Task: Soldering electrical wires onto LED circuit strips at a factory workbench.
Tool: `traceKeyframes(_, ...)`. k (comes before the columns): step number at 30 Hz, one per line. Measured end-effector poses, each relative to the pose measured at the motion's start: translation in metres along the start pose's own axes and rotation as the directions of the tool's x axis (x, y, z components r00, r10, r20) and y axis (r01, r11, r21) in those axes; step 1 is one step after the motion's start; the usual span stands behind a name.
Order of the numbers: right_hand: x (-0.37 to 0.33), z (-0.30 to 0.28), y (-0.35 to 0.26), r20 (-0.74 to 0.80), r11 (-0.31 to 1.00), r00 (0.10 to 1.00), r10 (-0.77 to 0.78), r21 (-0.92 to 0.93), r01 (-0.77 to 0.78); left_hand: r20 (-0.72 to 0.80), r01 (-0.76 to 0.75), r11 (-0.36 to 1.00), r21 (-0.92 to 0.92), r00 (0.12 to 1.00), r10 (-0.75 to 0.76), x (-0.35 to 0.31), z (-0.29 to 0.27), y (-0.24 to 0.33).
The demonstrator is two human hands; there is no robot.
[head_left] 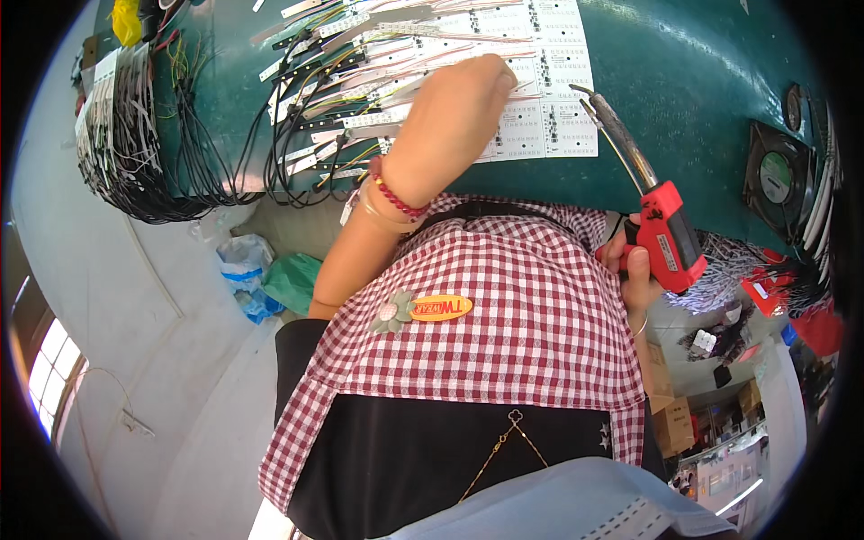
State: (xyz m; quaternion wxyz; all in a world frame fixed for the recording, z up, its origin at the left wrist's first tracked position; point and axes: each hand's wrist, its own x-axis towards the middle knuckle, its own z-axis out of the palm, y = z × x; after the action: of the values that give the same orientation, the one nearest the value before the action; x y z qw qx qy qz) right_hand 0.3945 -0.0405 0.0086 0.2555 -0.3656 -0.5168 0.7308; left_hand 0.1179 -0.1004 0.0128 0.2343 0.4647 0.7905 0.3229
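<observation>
My left hand (463, 112), with a red bead bracelet on its wrist, is closed over a sheet of white circuit boards (567, 121). The fingers curl down, and whatever they pinch is hidden beneath them. Wrapped around the handle of a red soldering gun (664, 236), my right hand (634, 274) is at the table's near edge. The gun's metal tip points up and left, beside the sheet's right edge and apart from my left hand. Thin coloured wires (360, 67) and narrow strips lie across the boards' left part.
Black cables (292, 171) trail from the strips to the left. A bundle of cable ends (121, 135) hangs over the green table's (684, 54) left edge. At the right stands a black fan (776, 175). Plastic bags (247, 270) and cardboard boxes (673, 423) are below table level.
</observation>
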Motion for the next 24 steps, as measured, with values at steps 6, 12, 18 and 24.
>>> traceKeyframes(6,-0.001,0.000,0.000,-0.022,1.000,1.000,0.002,0.016,-0.002,-0.264,-0.088,0.993,-0.084,0.963,0.063,-0.001,-0.021,0.009)
traceKeyframes(12,-0.002,-0.001,0.001,-0.014,0.999,1.000,0.003,0.046,-0.003,-0.101,-0.112,0.944,0.311,0.984,0.149,-0.002,0.013,0.002)
traceKeyframes(18,-0.006,-0.005,0.004,-0.048,0.999,0.999,0.024,0.037,-0.023,-0.256,-0.068,0.990,0.120,0.962,0.097,-0.001,0.014,0.003)
traceKeyframes(24,-0.010,-0.008,0.004,-0.032,0.998,0.998,0.052,0.022,-0.051,-0.152,-0.225,0.969,0.105,0.959,0.239,-0.006,0.019,0.012)
